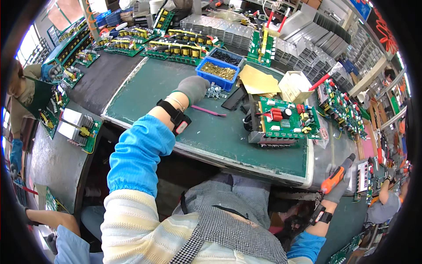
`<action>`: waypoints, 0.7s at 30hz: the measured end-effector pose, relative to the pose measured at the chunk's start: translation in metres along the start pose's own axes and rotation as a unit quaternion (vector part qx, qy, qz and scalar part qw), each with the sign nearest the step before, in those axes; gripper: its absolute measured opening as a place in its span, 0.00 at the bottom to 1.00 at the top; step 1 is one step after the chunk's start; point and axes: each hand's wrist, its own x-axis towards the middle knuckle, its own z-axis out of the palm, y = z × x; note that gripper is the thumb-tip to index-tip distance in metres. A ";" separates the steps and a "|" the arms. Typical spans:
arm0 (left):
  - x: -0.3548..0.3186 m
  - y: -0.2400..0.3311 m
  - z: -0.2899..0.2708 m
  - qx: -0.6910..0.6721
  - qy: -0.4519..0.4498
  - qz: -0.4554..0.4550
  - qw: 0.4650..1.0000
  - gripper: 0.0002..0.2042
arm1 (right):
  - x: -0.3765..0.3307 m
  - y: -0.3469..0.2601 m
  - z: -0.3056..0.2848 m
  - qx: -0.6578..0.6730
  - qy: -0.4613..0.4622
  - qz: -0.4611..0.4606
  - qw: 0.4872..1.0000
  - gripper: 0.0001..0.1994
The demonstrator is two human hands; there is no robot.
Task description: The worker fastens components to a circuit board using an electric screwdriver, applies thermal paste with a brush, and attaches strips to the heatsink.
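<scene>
My left hand (193,88), in a grey glove, reaches over the green bench with its fingers curled down beside a small pile of metal clips (216,91). Whatever those fingers hold, if anything, is hidden under the glove. Just behind is a blue bin (227,84) of brass-coloured small parts. A thin pink stick (209,110) lies in front of the hand. Out to the right, my right hand (337,192), gloved too, is closed around an orange and black electric screwdriver (336,178). Between my hands, a green circuit board (285,119) sits on a metal heat sink (273,140).
A second bin (226,57) holds dark parts. Black strips (234,97), yellow paper (259,80) and an open carton (295,86) lie behind the board. Stacked metal heat sinks (224,31) and boards line the back. A co-worker (33,88) handles boards at the left.
</scene>
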 end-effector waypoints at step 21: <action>-0.017 -0.035 -0.002 -0.289 0.083 -0.188 0.935 0.12 | -0.114 0.021 0.119 -0.056 -0.400 -0.054 0.913 0.26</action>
